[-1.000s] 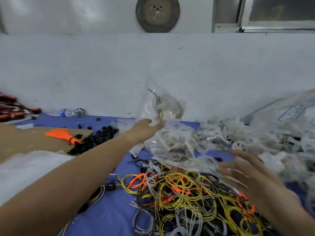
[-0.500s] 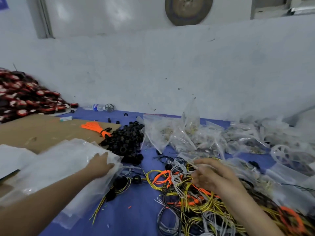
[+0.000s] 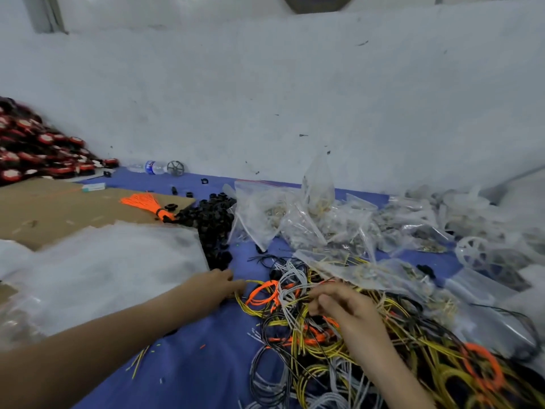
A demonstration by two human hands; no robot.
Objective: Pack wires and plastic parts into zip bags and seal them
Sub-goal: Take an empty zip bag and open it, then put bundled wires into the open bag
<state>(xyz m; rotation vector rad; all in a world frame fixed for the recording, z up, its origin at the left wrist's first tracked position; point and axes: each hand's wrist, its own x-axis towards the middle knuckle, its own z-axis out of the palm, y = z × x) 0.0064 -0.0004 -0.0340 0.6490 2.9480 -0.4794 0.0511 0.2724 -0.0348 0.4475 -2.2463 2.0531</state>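
Note:
A tangled pile of wires in yellow, orange, grey and black covers the blue cloth at the lower right. My right hand sits on top of it, fingers curled round a few grey wires. My left hand reaches in from the left, its fingers stretched out and touching yellow wires at the pile's left edge. A stack of empty clear zip bags lies to the left of that hand. Black plastic parts are heaped behind it. Filled zip bags lie further back.
An orange wire bundle lies on a cardboard sheet at the left. Red and black parts are piled in the far left corner. A water bottle lies by the wall. White spoked wheels and more bags fill the right.
My left hand has left the stack of empty bags and moved right to the edge of the wire pile. My right hand stays in the wires.

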